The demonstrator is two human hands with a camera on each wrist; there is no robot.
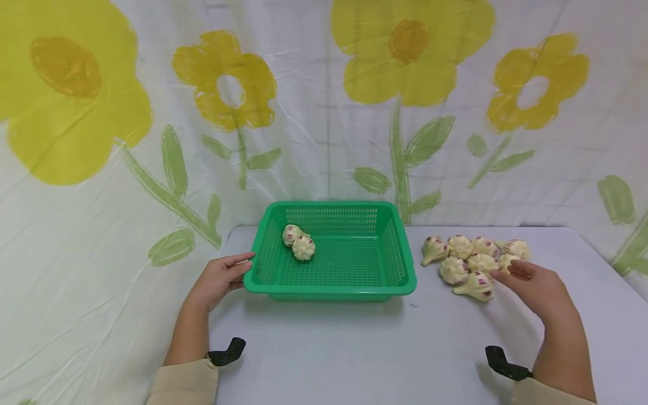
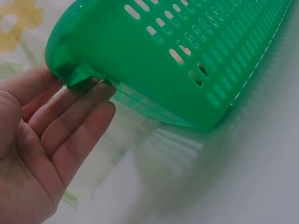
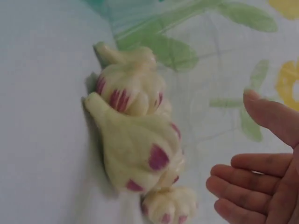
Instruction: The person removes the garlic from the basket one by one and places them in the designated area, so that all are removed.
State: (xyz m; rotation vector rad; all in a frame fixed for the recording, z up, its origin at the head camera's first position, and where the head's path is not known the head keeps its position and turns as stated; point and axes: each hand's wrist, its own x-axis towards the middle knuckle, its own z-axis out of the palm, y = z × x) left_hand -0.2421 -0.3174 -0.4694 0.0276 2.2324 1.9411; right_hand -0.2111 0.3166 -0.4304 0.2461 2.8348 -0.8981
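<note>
My left hand (image 1: 217, 281) is at the left end of a green plastic basket (image 1: 331, 289), gripping its rim, with several fingers (image 2: 77, 114) under the edge in the left wrist view. Two garlic bulbs (image 1: 304, 248) with purple marks lie inside, toward the basket's left. My right hand (image 1: 541, 289) hovers beside a group of loose garlic bulbs (image 1: 454, 270) on the table. Its thumb and fingers are apart and hold nothing. In the right wrist view, a bulb with a long neck (image 3: 138, 144) lies in front of other bulbs, apart from the fingers.
The white table (image 1: 324, 354) runs back to a pale curtain (image 1: 304, 140) painted with yellow flowers. The garlic group lies to the right of the basket. Each wrist wears a black mount (image 1: 228, 352). A tiny dark speck lies near the basket's front right corner.
</note>
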